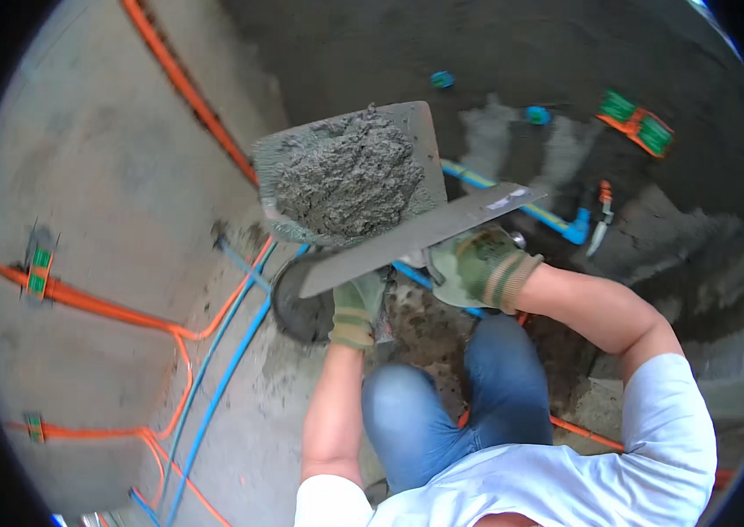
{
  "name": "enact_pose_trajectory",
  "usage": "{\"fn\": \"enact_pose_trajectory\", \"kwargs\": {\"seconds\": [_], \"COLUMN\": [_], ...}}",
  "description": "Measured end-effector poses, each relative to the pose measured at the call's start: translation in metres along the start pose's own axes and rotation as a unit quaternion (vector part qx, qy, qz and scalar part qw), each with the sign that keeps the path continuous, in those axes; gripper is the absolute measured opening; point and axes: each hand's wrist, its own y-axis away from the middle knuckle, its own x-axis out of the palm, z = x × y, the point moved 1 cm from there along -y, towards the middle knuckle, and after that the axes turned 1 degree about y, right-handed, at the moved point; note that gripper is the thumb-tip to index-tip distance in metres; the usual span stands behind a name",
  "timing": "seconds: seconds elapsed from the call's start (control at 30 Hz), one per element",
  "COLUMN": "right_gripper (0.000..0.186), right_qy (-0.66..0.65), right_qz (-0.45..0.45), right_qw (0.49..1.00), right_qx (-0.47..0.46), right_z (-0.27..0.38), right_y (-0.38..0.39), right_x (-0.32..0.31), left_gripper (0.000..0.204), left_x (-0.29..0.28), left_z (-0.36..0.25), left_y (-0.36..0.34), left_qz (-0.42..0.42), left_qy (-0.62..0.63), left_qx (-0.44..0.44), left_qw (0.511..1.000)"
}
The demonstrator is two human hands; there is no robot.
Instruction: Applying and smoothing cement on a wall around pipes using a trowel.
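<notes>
My left hand, in a green knit glove, is under a grey square mortar board heaped with wet grey mortar; its grip is mostly hidden, apparently on that board's handle. My right hand, gloved alike, grips a long steel trowel by its handle. The trowel's blade lies slantwise across the board's near edge and over my left hand. A dark round bucket with grey material stands behind my left wrist, partly hidden.
Orange conduits and blue pipes run along the left wall and floor. At upper right, a dark plastered surface carries a blue pipe elbow, green-and-orange boxes, round blue fittings and an orange-handled tool.
</notes>
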Motion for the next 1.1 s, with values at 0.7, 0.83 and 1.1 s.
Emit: {"fn": "enact_pose_trajectory", "kwargs": {"seconds": [0.7,0.83,1.1], "right_gripper": [0.021,0.034,0.036], "right_qy": [-0.877,-0.839,-0.88], "right_qz": [-0.312,-0.31,-0.381], "right_qw": [0.304,0.363,0.285], "right_qx": [0.203,0.262,0.016], "right_z": [-0.079,-0.035,-0.026], "right_y": [0.232,0.272,0.286], "right_x": [-0.087,-0.027,-0.009], "left_gripper": [0.011,0.014,0.014], "left_x": [0.199,0.217,0.212], "left_z": [-0.038,-0.072,-0.075], "left_y": [-0.003,0.012,0.0], "left_qz": [0.213,0.166,0.319], "left_qy": [-0.152,0.009,-0.298], "left_qx": [0.061,-0.115,0.252], "left_qw": [0.963,0.979,0.864]}}
